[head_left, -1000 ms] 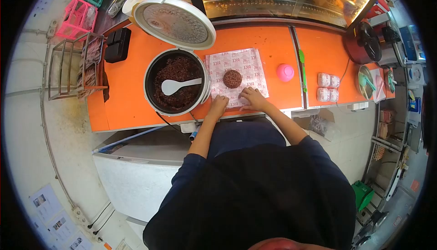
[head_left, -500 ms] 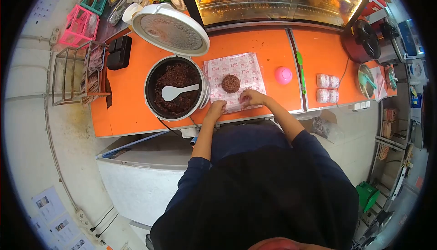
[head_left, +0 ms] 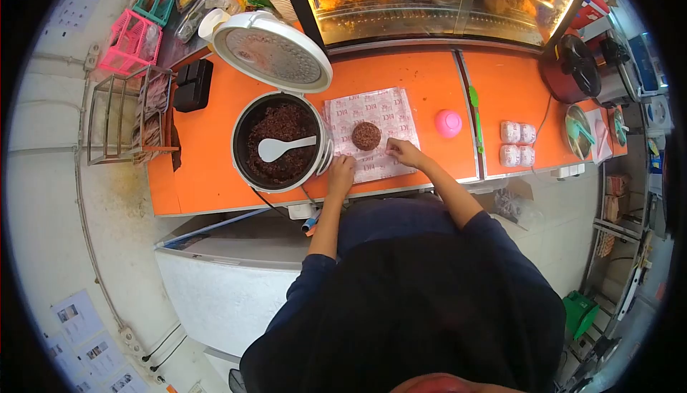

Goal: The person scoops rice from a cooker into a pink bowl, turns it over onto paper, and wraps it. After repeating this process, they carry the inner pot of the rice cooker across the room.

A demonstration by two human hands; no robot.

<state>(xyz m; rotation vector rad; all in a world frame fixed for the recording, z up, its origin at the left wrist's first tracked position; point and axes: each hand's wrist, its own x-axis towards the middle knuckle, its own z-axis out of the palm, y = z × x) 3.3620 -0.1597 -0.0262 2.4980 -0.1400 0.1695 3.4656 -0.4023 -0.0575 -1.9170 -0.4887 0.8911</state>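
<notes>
A round patty of dark rice point(head_left: 366, 136) lies on a stack of printed wrapping paper point(head_left: 343, 111) on the orange counter. My left hand point(head_left: 342, 171) rests at the paper's lower left corner, its fingers together; what they hold, if anything, is too small to tell. Just right of the patty, my right hand point(head_left: 403, 151) pinches at the paper. To the left stands an open rice cooker point(head_left: 238, 165) of dark rice, with a white paddle point(head_left: 275, 148) lying on the rice. A pink bowl point(head_left: 449, 123) sits right of the paper.
Four-part wrapped bundles point(head_left: 510, 132) sit at the right, beyond a green utensil point(head_left: 476, 118). A lit glass food cabinet point(head_left: 429, 35) stands behind. Black trays point(head_left: 192, 85) and a wire rack point(head_left: 118, 118) are at the left, a dark red cooker point(head_left: 572, 71) at the right.
My right hand has moved slightly up and right, closer to the patty's side. My left hand stays near the lower left corner. The whole view has shifted slightly.
</notes>
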